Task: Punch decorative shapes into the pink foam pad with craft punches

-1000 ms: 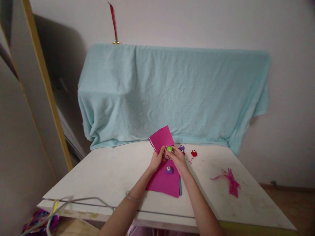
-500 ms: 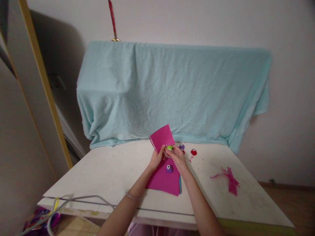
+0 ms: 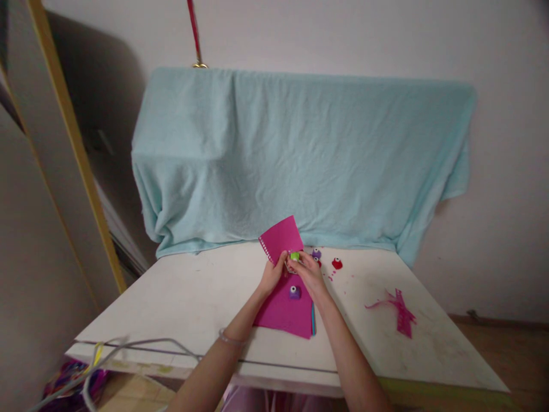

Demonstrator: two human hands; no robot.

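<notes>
A pink sheet of paper [image 3: 283, 237], with a row of punched holes along its left edge, is pinched by my left hand [image 3: 272, 277]. My right hand [image 3: 311, 276] is closed around a small green craft punch [image 3: 295, 256] at the sheet's lower edge. Fingers hide part of the punch and the paper there. Beneath my hands lies a stack of coloured paper [image 3: 285, 315], pink on top with blue at its right edge. A purple craft punch [image 3: 294, 292] rests on that stack.
Right of my hands stand a red punch [image 3: 337, 263] and another purple punch [image 3: 316, 253], with tiny pink scraps nearby. Pink paper cuttings [image 3: 403, 315] lie farther right on the white table [image 3: 193, 297]. A light blue cloth [image 3: 309, 154] hangs behind. A grey cable [image 3: 146, 344] crosses the front left edge.
The view has shifted very slightly. My hands, the sheet and the green punch keep almost the same position.
</notes>
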